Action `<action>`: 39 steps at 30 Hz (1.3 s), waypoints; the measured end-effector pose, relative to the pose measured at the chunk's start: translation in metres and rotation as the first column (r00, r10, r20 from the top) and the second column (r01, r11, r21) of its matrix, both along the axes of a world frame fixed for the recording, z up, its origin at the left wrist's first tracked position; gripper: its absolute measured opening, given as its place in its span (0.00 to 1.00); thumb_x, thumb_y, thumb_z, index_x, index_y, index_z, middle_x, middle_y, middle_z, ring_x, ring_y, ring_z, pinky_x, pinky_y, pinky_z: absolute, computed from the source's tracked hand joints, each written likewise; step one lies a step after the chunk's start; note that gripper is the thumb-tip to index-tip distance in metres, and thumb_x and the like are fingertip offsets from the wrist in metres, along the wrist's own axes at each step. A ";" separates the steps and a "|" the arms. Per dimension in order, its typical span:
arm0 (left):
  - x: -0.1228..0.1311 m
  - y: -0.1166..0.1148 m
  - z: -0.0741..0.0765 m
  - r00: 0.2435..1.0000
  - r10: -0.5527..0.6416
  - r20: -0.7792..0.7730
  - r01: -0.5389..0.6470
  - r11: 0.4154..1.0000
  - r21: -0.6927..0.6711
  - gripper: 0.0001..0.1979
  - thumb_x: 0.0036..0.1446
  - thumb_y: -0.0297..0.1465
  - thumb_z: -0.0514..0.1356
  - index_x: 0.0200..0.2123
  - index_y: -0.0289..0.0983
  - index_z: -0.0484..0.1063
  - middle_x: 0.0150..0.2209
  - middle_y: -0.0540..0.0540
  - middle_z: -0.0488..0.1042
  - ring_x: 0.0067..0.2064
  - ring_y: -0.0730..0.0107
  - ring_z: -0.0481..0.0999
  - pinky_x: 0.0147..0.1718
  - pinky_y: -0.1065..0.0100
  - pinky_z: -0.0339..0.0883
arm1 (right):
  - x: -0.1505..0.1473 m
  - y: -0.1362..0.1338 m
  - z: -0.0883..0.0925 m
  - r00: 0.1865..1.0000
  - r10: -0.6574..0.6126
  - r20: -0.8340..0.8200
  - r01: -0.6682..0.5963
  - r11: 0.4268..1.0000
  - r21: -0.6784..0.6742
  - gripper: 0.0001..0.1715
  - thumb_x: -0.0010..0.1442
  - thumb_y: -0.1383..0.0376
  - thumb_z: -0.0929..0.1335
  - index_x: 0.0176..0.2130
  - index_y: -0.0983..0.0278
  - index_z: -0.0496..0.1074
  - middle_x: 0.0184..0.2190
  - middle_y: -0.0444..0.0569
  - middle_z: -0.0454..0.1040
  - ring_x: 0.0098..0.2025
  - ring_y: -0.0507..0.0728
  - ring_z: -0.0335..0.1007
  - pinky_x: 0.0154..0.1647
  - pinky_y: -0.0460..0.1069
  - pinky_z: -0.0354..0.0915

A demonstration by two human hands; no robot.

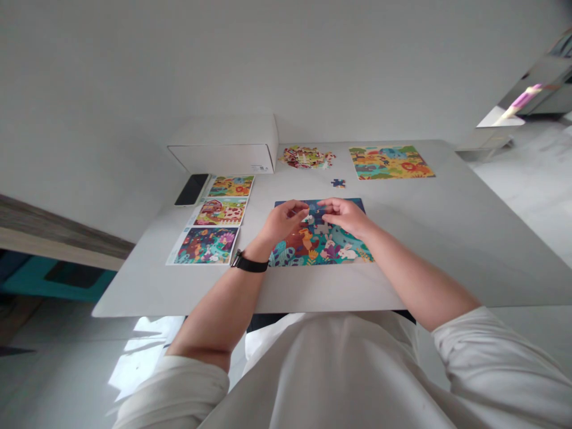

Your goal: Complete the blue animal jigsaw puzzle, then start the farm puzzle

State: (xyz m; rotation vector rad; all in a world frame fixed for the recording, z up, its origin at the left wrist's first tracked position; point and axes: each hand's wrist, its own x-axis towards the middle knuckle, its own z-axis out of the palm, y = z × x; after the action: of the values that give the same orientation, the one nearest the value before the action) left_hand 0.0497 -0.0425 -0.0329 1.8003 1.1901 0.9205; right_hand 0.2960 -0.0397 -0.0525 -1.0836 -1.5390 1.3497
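Head view, person seated at the near edge of the white bench.

Both forearms reach forward and converge over the jigsaw, which lies flat at bench centre, just beyond the near edge. The near part shows animals and leaves. The dark blue far part is mostly hidden under the hands.

Left grip: forearm bare, sleeve pushed to the elbow, black wristband on the wrist. Wrist roughly straight, palm turned down and inward, fingers curled, tips over the far-left part of the jigsaw. Thumb and forefinger are close together; cannot tell whether a piece is pinched between them.

Right grip: forearm comes in from the near right, hand angled left, back of the hand up, fingers bunched and pointing at the left grip. Tips are low over the jigsaw's far middle; cannot tell whether they hold anything. The two sets of fingertips are near each other, not touching.

Surroundings:
- A loose piece sits just beyond the jigsaw.
- A heap of pieces is farther back.
- A finished jigsaw is at far right.
- Three picture cards run in a column on the left.
- A white box and a phone are at far left.
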 end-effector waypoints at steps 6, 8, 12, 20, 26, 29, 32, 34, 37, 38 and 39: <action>0.001 -0.001 -0.003 0.997 -0.071 0.011 0.071 0.993 -0.095 0.16 0.59 0.44 0.68 0.38 0.36 0.80 0.33 0.46 0.82 0.33 0.68 0.78 0.33 0.69 0.69 | -0.001 -0.002 -0.001 0.999 -0.009 0.042 0.008 1.000 0.011 0.26 0.54 0.51 0.80 0.49 0.58 0.82 0.38 0.47 0.85 0.41 0.58 0.80 0.48 0.53 0.75; 0.000 -0.001 -0.003 0.996 -0.049 0.072 0.060 0.986 -0.155 0.16 0.58 0.44 0.69 0.37 0.36 0.79 0.30 0.48 0.80 0.29 0.70 0.76 0.29 0.69 0.67 | 0.000 -0.002 0.001 0.997 -0.066 0.048 0.065 0.997 0.029 0.26 0.58 0.46 0.78 0.50 0.57 0.82 0.40 0.47 0.85 0.43 0.59 0.80 0.48 0.53 0.75; -0.002 0.001 0.001 0.985 0.034 0.169 0.018 0.954 -0.298 0.16 0.56 0.43 0.72 0.37 0.37 0.76 0.26 0.49 0.78 0.24 0.73 0.74 0.26 0.71 0.67 | -0.001 -0.004 0.005 0.983 -0.160 0.089 0.156 0.987 0.049 0.27 0.61 0.40 0.74 0.46 0.57 0.81 0.40 0.47 0.84 0.44 0.60 0.79 0.43 0.51 0.73; 0.002 -0.001 -0.004 0.964 0.046 0.262 0.058 0.925 -0.374 0.19 0.54 0.43 0.75 0.37 0.37 0.75 0.28 0.49 0.80 0.25 0.74 0.76 0.27 0.72 0.71 | -0.003 -0.004 0.006 0.994 -0.092 0.065 0.089 0.995 0.047 0.25 0.56 0.41 0.77 0.36 0.59 0.79 0.30 0.44 0.80 0.32 0.55 0.72 0.37 0.50 0.67; 0.004 -0.002 -0.006 0.995 -0.035 0.089 0.048 0.987 -0.155 0.11 0.60 0.39 0.69 0.37 0.37 0.77 0.29 0.49 0.80 0.29 0.70 0.77 0.30 0.70 0.70 | 0.000 -0.005 0.009 0.981 -0.170 0.089 0.167 0.985 0.046 0.25 0.55 0.42 0.77 0.34 0.60 0.78 0.29 0.45 0.79 0.31 0.55 0.70 0.34 0.49 0.65; 0.003 -0.004 -0.003 0.994 0.022 -0.103 -0.011 0.994 0.112 0.06 0.63 0.35 0.66 0.36 0.38 0.78 0.32 0.48 0.81 0.33 0.69 0.78 0.36 0.67 0.71 | 0.000 -0.007 0.014 0.971 -0.209 0.117 0.208 0.978 0.022 0.25 0.54 0.42 0.77 0.35 0.60 0.78 0.29 0.45 0.79 0.30 0.54 0.68 0.32 0.49 0.63; 0.000 -0.004 -0.002 0.979 0.090 -0.181 -0.035 0.958 0.286 0.03 0.63 0.31 0.66 0.39 0.38 0.78 0.38 0.46 0.82 0.35 0.68 0.79 0.40 0.66 0.73 | 0.000 -0.009 0.018 0.963 -0.232 0.137 0.234 0.972 0.008 0.25 0.53 0.42 0.77 0.35 0.60 0.78 0.29 0.44 0.78 0.29 0.54 0.66 0.31 0.49 0.61; -0.002 -0.003 -0.003 0.983 0.081 -0.168 -0.016 0.934 0.357 0.07 0.62 0.28 0.68 0.44 0.38 0.78 0.43 0.45 0.82 0.38 0.67 0.80 0.41 0.66 0.75 | 0.000 -0.009 0.019 0.961 -0.236 0.146 0.238 0.971 0.004 0.25 0.53 0.42 0.77 0.34 0.60 0.77 0.29 0.44 0.77 0.29 0.54 0.65 0.31 0.49 0.60; -0.004 -0.001 -0.007 0.989 0.009 -0.145 0.054 0.901 0.430 0.15 0.59 0.26 0.70 0.49 0.39 0.76 0.49 0.44 0.81 0.44 0.66 0.81 0.44 0.66 0.77 | 0.001 -0.008 0.016 0.958 -0.231 0.168 0.234 0.972 0.005 0.24 0.54 0.43 0.76 0.35 0.59 0.78 0.28 0.44 0.77 0.29 0.54 0.66 0.31 0.49 0.59; -0.004 -0.001 -0.008 0.990 -0.018 -0.142 0.080 0.892 0.445 0.16 0.59 0.25 0.70 0.50 0.39 0.75 0.51 0.44 0.80 0.46 0.66 0.81 0.44 0.66 0.77 | 0.001 -0.007 0.014 0.957 -0.229 0.177 0.231 0.973 0.008 0.24 0.54 0.43 0.76 0.35 0.59 0.78 0.28 0.44 0.77 0.29 0.55 0.66 0.31 0.49 0.59; -0.004 -0.001 -0.009 0.989 -0.043 -0.141 0.103 0.884 0.456 0.17 0.59 0.25 0.70 0.50 0.40 0.74 0.52 0.43 0.80 0.47 0.66 0.81 0.44 0.66 0.78 | 0.001 -0.007 0.013 0.956 -0.227 0.184 0.229 0.973 0.009 0.24 0.55 0.43 0.76 0.35 0.59 0.78 0.28 0.44 0.77 0.30 0.55 0.67 0.31 0.49 0.59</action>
State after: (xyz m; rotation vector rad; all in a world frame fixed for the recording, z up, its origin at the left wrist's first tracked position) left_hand 0.0459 -0.0435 -0.0414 2.2974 1.0246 1.1296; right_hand 0.2971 -0.0464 -0.0394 -1.3814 -1.4838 1.1286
